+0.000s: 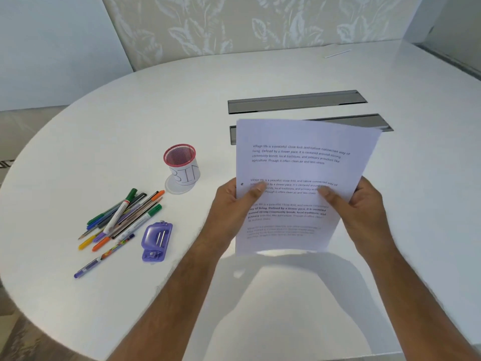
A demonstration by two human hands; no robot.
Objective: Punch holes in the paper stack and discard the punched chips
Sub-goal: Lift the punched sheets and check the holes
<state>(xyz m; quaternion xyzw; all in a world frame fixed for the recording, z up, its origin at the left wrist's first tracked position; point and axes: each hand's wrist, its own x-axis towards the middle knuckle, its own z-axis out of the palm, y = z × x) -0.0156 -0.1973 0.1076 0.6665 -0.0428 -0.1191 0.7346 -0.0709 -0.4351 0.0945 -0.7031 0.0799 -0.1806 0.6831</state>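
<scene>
I hold a stack of printed white paper [304, 168] upright above the white table [130, 105], tilted slightly to the right. My left hand [234, 204] grips its left edge, thumb on the front beside one small punched hole. My right hand [364, 207] grips the right edge, thumb across the text. A purple hole punch [157, 241] lies on the table to the left of my left forearm. Behind it stands a red mesh cup [181, 165] with a paper label reading BIN.
A heap of several pens, markers and pencils [122, 220] lies left of the punch. Two grey cable-slot covers [296, 101] are set into the table behind the paper. A thin white stick [337, 53] lies at the far right. The rounded table edge curves near my body.
</scene>
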